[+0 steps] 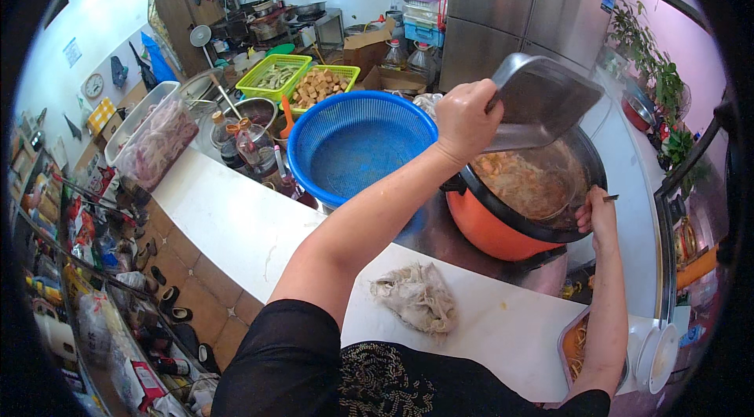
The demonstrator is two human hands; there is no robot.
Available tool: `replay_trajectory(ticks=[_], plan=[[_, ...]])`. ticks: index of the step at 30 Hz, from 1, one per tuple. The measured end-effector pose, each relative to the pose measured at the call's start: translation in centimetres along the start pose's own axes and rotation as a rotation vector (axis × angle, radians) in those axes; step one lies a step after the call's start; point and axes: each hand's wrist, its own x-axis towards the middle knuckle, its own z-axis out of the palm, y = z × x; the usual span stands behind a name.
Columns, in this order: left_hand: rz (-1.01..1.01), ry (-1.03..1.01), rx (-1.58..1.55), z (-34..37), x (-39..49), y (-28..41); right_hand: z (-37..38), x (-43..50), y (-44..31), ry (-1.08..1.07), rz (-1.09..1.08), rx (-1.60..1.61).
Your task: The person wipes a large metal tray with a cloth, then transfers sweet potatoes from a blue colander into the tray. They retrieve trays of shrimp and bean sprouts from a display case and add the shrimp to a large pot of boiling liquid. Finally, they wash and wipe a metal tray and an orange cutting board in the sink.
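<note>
My left hand (471,119) grips the edge of a rectangular metal tray (545,99), tilted above a large orange pot (498,234) with a black rim. Inside the pot lie brownish liquid and orange-brown food pieces (515,181). At the pot's right side, my right hand (596,214) is closed around a thin metal handle, whose end sticks out past my fingers; a round wire strainer (556,214) seems to belong to it, partly sunk in the liquid. Left of the pot stands a blue plastic basket (359,149) with only a mesh bottom showing.
A crumpled cloth (415,299) lies on the white counter (235,217). Sauce bottles (256,146) and a clear plastic bin of pale meat (156,137) stand left. Green baskets hold tofu cubes (320,87) and green food (275,75). A food tray (574,352) sits beside my right forearm.
</note>
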Motion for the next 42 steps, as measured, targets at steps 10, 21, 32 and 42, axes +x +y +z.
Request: replay_trajectory(ticks=[10,21,32,42], plan=[[-0.151,-0.04,0.059,-2.2,-0.2,-2.4,3.0,-2.1,-6.2,0.044,-0.266,-0.117],[-0.327,0.201,-0.062,-7.2,-0.7,-5.9,3.6,-2.6,-6.7,0.021,-0.432,-0.15],[-0.422,0.203,0.273,-17.2,-3.6,-11.8,6.2,-1.3,-4.9,-0.258,-0.556,-0.25],[-0.585,0.231,0.397,-21.0,-9.2,-15.4,3.1,4.5,-4.5,0.092,-0.883,-0.778]])
